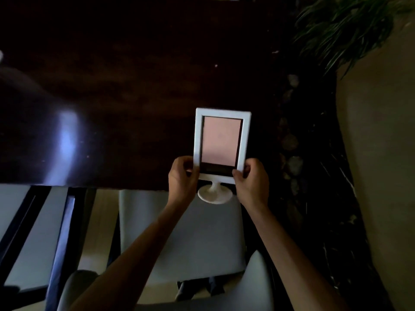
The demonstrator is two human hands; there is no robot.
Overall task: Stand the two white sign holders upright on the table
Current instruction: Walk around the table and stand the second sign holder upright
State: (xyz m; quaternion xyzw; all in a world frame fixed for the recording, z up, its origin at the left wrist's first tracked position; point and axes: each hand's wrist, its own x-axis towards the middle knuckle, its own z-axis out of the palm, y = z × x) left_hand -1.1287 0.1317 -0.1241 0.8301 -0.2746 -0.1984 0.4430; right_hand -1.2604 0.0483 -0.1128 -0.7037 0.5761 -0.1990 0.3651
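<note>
1. One sign holder (221, 142) in view, over near edge of dark bench (134, 75).
2. Long axis runs away from camera; round foot toward person.
3. Left hand (183, 178) and right hand (252, 179) pinch frame's lower sides.

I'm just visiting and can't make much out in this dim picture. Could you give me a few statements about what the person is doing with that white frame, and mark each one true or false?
1. Both hands hold the white sign holder. True: the left hand and right hand grip its lower corners.
2. The holder's round base points toward the person. True.
3. The panel inside the frame is bright green. False: it looks pale pink.
4. A second white sign holder stands upright on the dark table. False: only one holder is visible.
5. A leafy plant is at the upper right. True.
</note>
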